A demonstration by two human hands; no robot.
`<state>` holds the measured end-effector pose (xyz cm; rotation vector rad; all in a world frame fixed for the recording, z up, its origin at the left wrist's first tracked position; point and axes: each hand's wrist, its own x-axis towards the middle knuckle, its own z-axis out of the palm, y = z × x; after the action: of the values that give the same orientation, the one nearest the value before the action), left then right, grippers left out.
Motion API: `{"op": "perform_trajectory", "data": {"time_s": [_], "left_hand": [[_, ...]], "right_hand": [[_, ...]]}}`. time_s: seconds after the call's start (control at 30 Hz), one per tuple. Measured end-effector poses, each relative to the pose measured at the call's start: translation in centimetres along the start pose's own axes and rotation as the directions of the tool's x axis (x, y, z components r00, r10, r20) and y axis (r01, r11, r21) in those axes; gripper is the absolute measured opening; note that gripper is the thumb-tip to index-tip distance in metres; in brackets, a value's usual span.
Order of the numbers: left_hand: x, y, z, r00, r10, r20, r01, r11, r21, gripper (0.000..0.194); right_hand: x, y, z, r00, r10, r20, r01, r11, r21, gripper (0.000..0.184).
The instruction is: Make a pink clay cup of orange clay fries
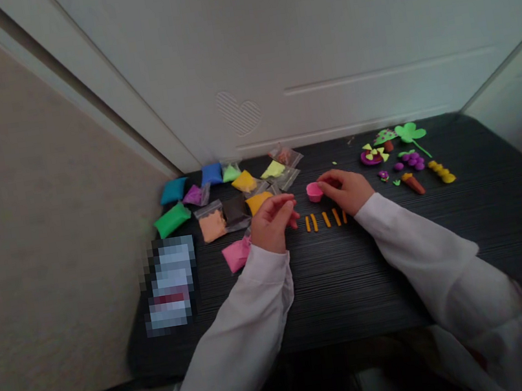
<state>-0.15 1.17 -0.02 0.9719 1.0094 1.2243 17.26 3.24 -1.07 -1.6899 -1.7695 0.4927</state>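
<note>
A small pink clay cup (314,192) stands at the middle of the dark table, with the fingertips of my right hand (346,190) closed on its right rim. My left hand (271,223) hovers to the left of the cup, loosely curled. Its thumb and fingers are apart, and nothing shows between them. Several thin orange clay strips (326,220) lie in a row in front of the cup, between my two hands. The rightmost strip is partly covered by my right hand.
Bags of coloured clay, among them a green one (173,220) and a pink one (236,255), lie left of my hands. A blurred-out flat object (171,284) is at the table's left. Finished clay pieces, such as purple grapes (413,161) and a green clover (410,133), sit back right.
</note>
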Motion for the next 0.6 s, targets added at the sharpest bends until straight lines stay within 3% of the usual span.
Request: {"op": "perform_trajectory", "data": {"time_s": [0.2,0.37,0.5,0.6], "left_hand": [[0.0,-0.2,-0.1,1.000,-0.004,0.021,0.003,0.999,0.036,0.019],[0.0,-0.6,-0.2,0.996,0.068,0.060,-0.079,0.975,0.206,0.022],[-0.4,-0.5,-0.1,0.988,0.121,0.094,-0.146,0.930,0.337,0.036],[-1.4,-0.1,0.2,0.975,0.058,0.213,-0.136,0.918,0.373,0.035]], "right_hand": [[0.1,0.3,0.0,1.000,0.008,0.018,-0.008,0.999,0.037,0.020],[-0.1,-0.6,-0.4,1.000,-0.004,0.024,0.002,0.998,0.063,0.017],[-1.7,-2.5,-1.8,0.991,-0.125,0.042,0.121,0.987,0.104,0.017],[-4.0,-3.5,-2.9,0.975,-0.207,0.075,0.195,0.970,0.146,0.016]]}}
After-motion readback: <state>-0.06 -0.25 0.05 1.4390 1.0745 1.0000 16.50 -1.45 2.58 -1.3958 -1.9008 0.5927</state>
